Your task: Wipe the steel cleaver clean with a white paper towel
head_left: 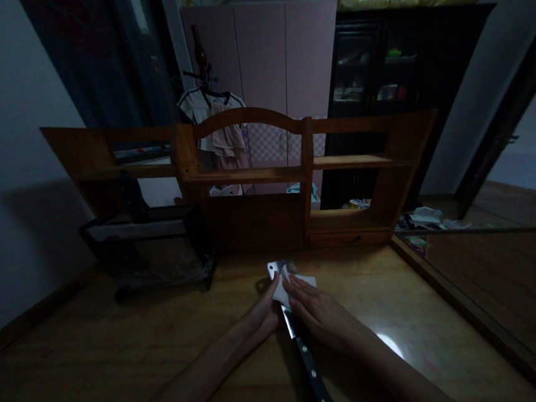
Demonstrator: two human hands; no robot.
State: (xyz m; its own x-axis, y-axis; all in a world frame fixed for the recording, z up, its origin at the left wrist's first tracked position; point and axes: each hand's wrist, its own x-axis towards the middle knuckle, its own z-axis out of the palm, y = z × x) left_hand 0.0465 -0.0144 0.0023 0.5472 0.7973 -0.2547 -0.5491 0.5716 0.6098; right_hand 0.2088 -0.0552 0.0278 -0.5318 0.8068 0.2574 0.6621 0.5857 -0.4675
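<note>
Knife (309,363) and tissue (280,295) met between two bare hands over the middle of the desk (375,304), in front of a wooden shelf (247,176). We saw the black handle run back between the forearms, with no hand on it; the blade's far end, pierced by a small hole, pointed towards the shelf. The left hand (267,312) grasped the blade from the left, its thumb along the side and its other fingers largely hidden. The right hand (320,314) held the folded white tissue against the upper face, its fingers laid close together.

We could not tell which side carried the cutting edge, nor whether the knife touched the desk. For sound wiping, we judged that the edge needed to be located first, that strokes were best drawn from spine towards edge, never along it, and that a thicker fold would have shielded the fingertips. A left grip moved to the handle would, in our view, have steadied the blade more safely.
</note>
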